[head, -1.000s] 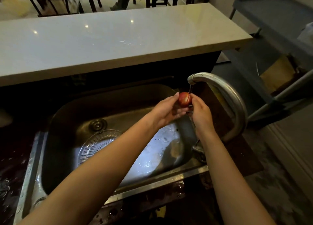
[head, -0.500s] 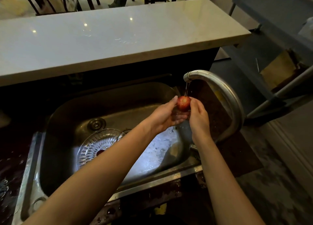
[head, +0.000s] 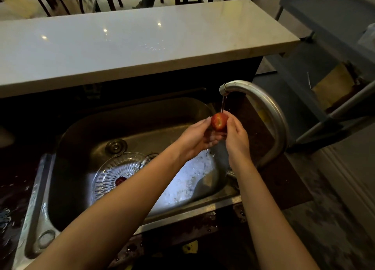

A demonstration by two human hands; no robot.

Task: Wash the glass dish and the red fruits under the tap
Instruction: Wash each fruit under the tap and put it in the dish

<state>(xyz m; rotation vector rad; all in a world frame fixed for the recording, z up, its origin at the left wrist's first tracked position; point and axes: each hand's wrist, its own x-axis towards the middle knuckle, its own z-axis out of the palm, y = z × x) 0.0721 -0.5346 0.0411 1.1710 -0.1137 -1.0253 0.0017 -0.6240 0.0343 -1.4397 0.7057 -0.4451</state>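
Red fruit [head: 218,121]: clamped between left hand [head: 199,138] and right hand [head: 236,139] grips; best turned beneath tap [head: 263,105] stream.

Brushed metal tap [head: 269,115]; wet steel sink [head: 129,115]; cut-glass dish [head: 113,172]; glossy stone counter [head: 121,46].

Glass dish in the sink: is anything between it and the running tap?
Yes. The glass dish lies at the sink's left, apart from the stream. Under the tap, the left hand and right hand hold a red fruit, and the left forearm crosses above the dish.
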